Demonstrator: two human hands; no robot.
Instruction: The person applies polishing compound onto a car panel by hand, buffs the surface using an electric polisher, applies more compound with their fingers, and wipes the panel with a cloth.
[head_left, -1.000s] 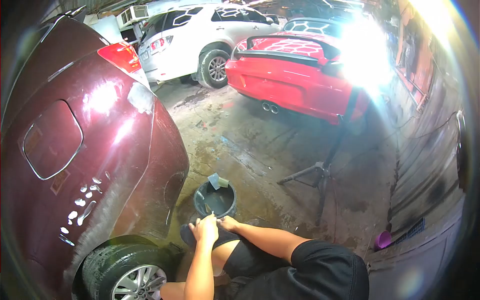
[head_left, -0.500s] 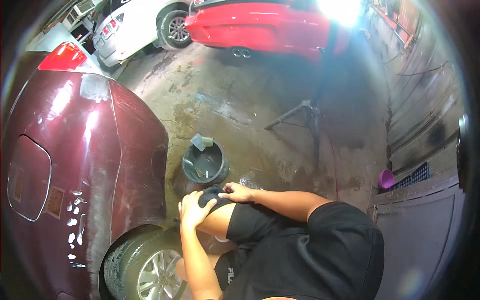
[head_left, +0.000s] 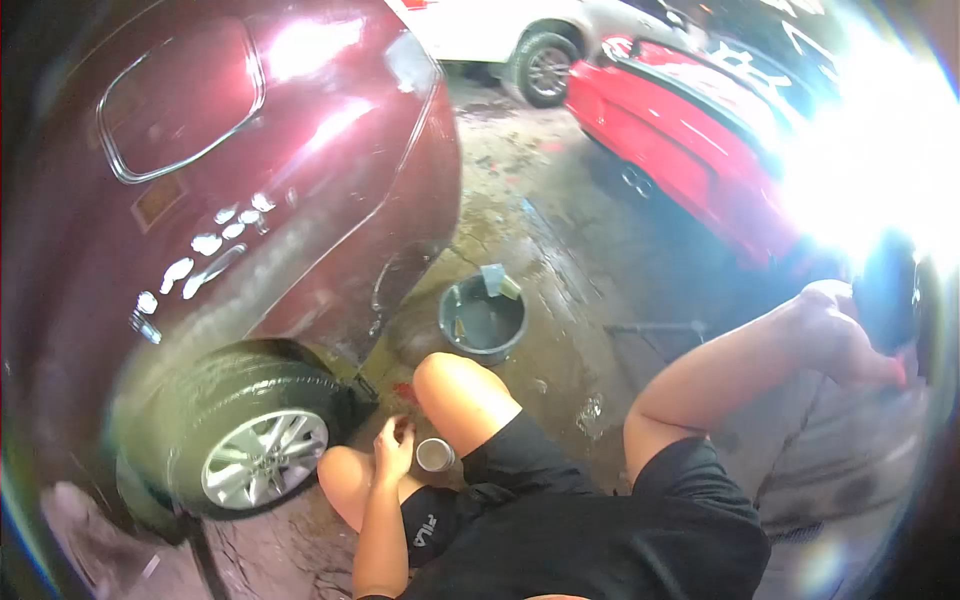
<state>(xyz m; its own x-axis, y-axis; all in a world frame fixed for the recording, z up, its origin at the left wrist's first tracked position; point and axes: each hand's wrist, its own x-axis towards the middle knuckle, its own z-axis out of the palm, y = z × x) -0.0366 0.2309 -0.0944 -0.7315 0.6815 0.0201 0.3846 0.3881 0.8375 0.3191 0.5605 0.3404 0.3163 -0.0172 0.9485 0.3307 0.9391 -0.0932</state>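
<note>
My left hand is closed above my left knee, close to the car wheel. A small dark patch shows at its fingers; I cannot make out what it is. Just right of that hand, between my legs, is a small round container with a pale rim. My right hand is raised far to the right, its fingers around a dark object beside the bright lamp. Glare and blur hide what kind of object that is.
On my left is a maroon car with whitish scuffed patches. A dark bucket with pale pieces at its rim stands on the wet floor. Farther back are a red car and a white car. A stand's leg crosses the floor.
Both hands have left the dark cloth on my knee, which is now bare. My right hand has swung out to the right, and the left has dropped lower. The view has turned.
</note>
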